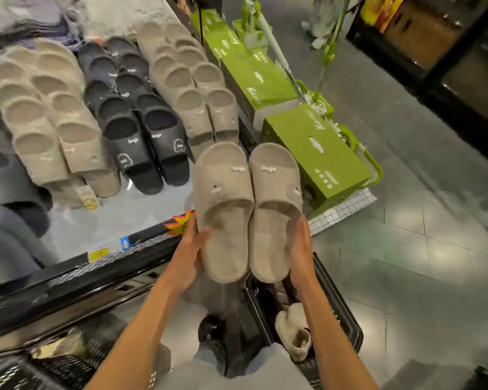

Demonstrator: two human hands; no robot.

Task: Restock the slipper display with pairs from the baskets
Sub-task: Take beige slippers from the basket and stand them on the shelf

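I hold a pair of beige slippers (247, 209) side by side in the air, toes pointing away, just past the right end of the display shelf (102, 220). My left hand (190, 254) grips the left slipper's heel side; my right hand (300, 249) grips the right slipper's outer edge. On the shelf stand rows of stacked slippers: beige (51, 128), black (141, 130) and a shorter beige row (197, 99) right in front of the held pair. Below my right arm a black basket (347, 313) holds one more beige slipper (293, 330).
Green boxes (316, 153) and a green mop set (276, 52) stand on the floor right of the shelf. Grey slippers (3, 209) fill the shelf's left end. An orange price burst (181, 223) sits on the shelf edge. Dark shelving (445, 52) lines the far right. Another black basket (40, 370) is at lower left.
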